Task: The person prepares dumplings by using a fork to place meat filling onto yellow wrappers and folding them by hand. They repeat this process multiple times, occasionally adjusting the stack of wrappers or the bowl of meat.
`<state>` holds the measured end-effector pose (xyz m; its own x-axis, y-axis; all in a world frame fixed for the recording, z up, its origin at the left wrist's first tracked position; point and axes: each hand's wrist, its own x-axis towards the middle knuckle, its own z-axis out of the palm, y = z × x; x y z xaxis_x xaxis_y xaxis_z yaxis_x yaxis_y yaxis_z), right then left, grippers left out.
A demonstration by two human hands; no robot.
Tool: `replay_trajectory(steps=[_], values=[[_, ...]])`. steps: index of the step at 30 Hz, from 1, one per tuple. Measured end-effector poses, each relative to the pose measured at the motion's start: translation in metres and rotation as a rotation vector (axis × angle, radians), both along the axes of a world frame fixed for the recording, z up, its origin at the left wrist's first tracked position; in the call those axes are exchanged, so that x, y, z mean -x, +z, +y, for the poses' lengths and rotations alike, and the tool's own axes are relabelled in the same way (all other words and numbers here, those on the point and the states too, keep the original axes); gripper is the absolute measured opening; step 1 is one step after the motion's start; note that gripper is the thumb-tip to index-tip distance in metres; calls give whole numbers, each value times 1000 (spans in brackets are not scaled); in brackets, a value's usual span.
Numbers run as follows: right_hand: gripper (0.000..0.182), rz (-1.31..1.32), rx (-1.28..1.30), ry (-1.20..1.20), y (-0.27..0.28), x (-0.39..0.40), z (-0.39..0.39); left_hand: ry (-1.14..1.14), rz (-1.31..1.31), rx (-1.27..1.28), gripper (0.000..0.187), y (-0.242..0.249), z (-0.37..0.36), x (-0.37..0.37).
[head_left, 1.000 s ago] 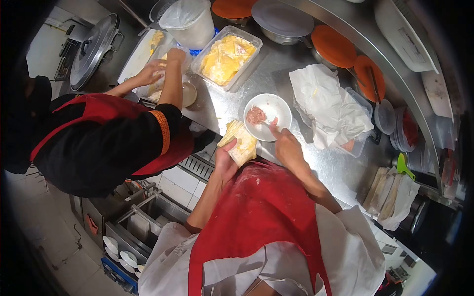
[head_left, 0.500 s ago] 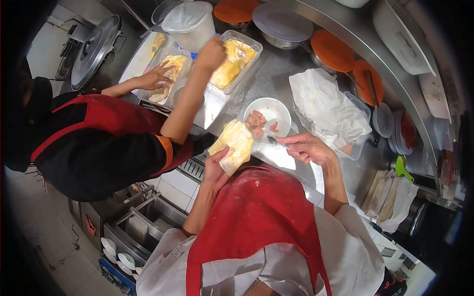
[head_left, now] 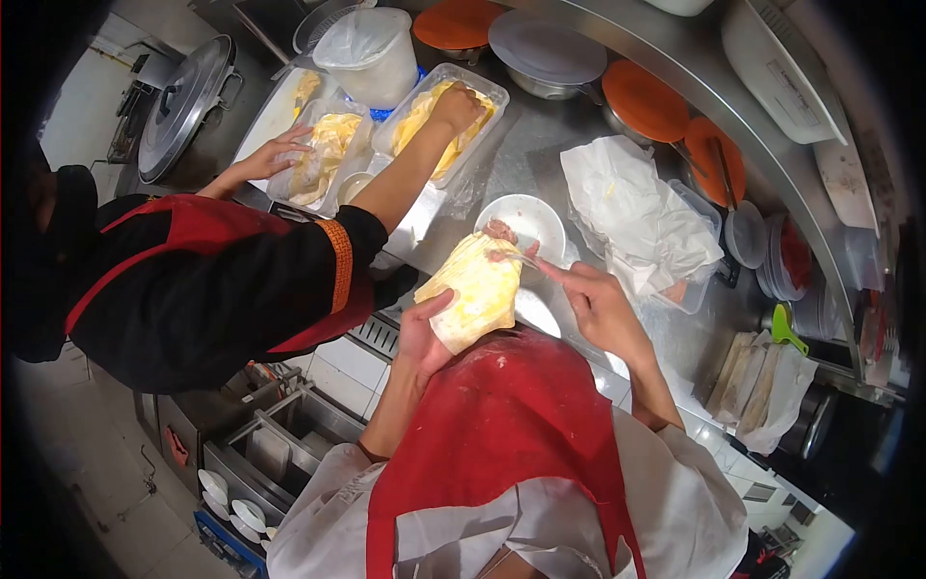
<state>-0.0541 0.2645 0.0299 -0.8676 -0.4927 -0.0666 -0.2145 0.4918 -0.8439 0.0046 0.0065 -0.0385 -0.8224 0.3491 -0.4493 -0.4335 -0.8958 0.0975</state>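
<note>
My left hand (head_left: 422, 336) is closed around the lower edge of a stack of yellow dough wrappers (head_left: 471, 294), fanned in layers and held above the counter edge. My right hand (head_left: 600, 301) pinches a thin metal spreader (head_left: 522, 258), whose far end touches the top wrapper near its upper right corner. A dab of pink meat shows at that end. Behind the stack stands a white bowl (head_left: 548, 220) with pink minced meat (head_left: 499, 232) inside; the wrappers partly hide both.
At left, a co-worker's hand (head_left: 459, 106) reaches into a clear tub (head_left: 502, 95) of yellow sheets; the other hand is at a second tub (head_left: 359, 108). Crumpled white paper (head_left: 632, 207) covers a container at right. Lidded pots (head_left: 550, 48) line the back.
My left hand has raised the wrappers and shifted them right, partly over the bowl. The spreader has moved from the bowl onto the top wrapper. The co-worker's hand has lowered into the tub.
</note>
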Motion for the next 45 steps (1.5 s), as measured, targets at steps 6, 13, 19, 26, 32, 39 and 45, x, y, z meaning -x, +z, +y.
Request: replay_trajectory(steps=[6,13,19,26,32,39,45], values=[[62,302,-63,8,-31,-16,-9,4,1,-35,58,6,1,2],[68,240,-86,30,-31,-8,19,65,-49,-76,56,-9,-2,-6],[67,210,-351,-32,-89,-6,15,158,-74,155,54,-44,-24,-17],[70,374,-576,-104,-142,-12,-25,59,-109,198,61,-80,-21,-17],[67,323,-545,-138,-121,-20,-21,29,-105,187,60,-77,-8,-11],[50,203,-511,-126,-167,-16,-25,20,-101,179,60,-77,-7,-11],[55,110,-487,-83,-145,-11,-27,21,-75,166,57,-75,-7,-9]])
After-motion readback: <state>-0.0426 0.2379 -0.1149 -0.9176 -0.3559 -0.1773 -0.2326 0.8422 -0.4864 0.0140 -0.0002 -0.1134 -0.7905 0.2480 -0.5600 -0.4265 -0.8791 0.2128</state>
